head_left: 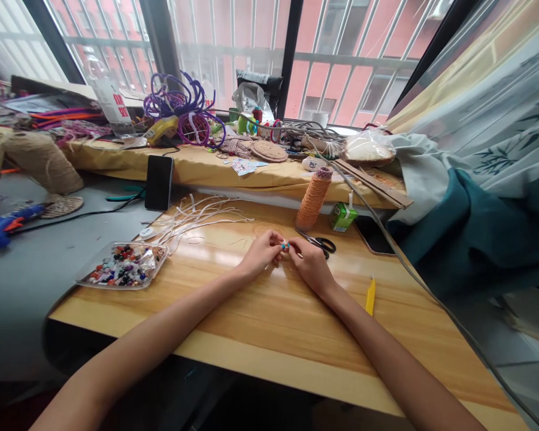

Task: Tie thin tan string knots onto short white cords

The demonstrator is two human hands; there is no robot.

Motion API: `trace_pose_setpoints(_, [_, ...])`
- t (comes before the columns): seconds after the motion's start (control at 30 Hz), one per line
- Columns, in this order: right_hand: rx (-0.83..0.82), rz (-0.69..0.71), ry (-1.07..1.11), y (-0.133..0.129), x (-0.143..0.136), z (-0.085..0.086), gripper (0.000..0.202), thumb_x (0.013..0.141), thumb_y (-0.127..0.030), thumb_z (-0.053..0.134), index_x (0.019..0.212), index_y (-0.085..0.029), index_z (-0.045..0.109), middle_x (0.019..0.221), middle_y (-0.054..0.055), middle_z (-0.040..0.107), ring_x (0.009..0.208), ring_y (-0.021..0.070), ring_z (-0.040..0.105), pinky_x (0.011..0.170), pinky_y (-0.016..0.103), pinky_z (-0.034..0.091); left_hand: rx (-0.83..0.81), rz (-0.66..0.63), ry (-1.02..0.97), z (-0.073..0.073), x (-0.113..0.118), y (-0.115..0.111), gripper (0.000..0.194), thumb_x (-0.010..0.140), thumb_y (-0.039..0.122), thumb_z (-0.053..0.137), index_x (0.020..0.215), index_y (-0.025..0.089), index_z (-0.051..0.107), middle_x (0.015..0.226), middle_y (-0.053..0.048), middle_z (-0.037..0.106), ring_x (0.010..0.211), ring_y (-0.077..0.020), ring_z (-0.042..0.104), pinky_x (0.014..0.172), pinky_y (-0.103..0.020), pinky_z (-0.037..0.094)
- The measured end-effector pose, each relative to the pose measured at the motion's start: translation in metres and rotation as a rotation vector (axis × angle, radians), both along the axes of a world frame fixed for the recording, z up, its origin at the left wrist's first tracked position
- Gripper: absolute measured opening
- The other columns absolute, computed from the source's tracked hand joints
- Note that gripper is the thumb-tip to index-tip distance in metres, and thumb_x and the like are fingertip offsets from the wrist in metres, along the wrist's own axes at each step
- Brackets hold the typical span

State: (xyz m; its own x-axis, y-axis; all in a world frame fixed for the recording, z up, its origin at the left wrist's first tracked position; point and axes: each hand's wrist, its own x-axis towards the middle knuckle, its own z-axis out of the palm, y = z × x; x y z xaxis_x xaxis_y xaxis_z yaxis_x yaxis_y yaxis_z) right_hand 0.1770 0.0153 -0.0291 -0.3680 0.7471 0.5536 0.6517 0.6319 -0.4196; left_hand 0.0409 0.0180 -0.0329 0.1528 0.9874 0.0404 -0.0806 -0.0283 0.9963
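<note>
Over the middle of the wooden table [269, 311], both hands meet at a small cord piece with blue beads [285, 245]. My left hand [264, 250] pinches its left side between thumb and fingertips. From the right, my right hand [309, 260] grips the other side, fingers curled. A pale strand hangs below the fingertips; most of the piece is hidden. Black-handled scissors [326, 244] lie just past my right hand, partly covered by it. Behind them stands a spool of orange cord [314, 200]. Loose white cords [197, 218] spread out beyond my left hand.
A clear tray [83, 276] of mixed beads sits at the left. A yellow tool [371, 296] lies right of my right forearm. A green drink carton [342, 216] and a phone [375, 234] are back right. Another phone [159, 182] leans upright. A cable [413, 275] crosses the right side.
</note>
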Motion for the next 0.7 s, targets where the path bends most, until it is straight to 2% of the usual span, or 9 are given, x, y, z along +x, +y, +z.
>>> trace_pose_setpoints(0.3, [-0.051, -0.009, 0.041, -0.0012, -0.0006, 0.0038, 0.017, 0.078, -0.017, 0.039, 0.077, -0.017, 0.056, 0.072, 0.003, 0.060, 0.066, 0.0132, 0.053, 0.063, 0.022, 0.037, 0.007, -0.043, -0.023, -0.0008, 0.0005, 0.0005, 0.009, 0.070, 0.005, 0.045, 0.071, 0.014, 0.042, 0.057, 0.003, 0.054, 0.048, -0.0059, 0.054, 0.048, -0.017, 0.045])
trace_pose_setpoints(0.43, [-0.074, -0.088, 0.082, 0.0011, 0.0011, 0.0041, 0.015, 0.076, -0.019, 0.041, 0.073, -0.017, 0.055, 0.068, 0.002, 0.060, 0.062, 0.0130, 0.053, 0.060, 0.022, 0.037, 0.007, -0.057, -0.052, -0.0061, 0.0009, 0.0024, 0.009, 0.069, 0.008, 0.047, 0.068, 0.014, 0.040, 0.062, 0.002, 0.056, 0.052, -0.0070, 0.056, 0.051, -0.020, 0.048])
trace_pose_setpoints(0.7, [-0.165, -0.150, 0.146, 0.0046, 0.0043, 0.0077, 0.016, 0.075, -0.023, 0.041, 0.074, -0.017, 0.055, 0.068, 0.002, 0.061, 0.060, 0.0133, 0.054, 0.060, 0.023, 0.037, 0.006, -0.075, 0.029, -0.0063, 0.0024, 0.0033, 0.017, 0.065, 0.003, 0.044, 0.071, 0.017, 0.035, 0.052, 0.007, 0.050, 0.040, -0.0043, 0.049, 0.041, -0.015, 0.039])
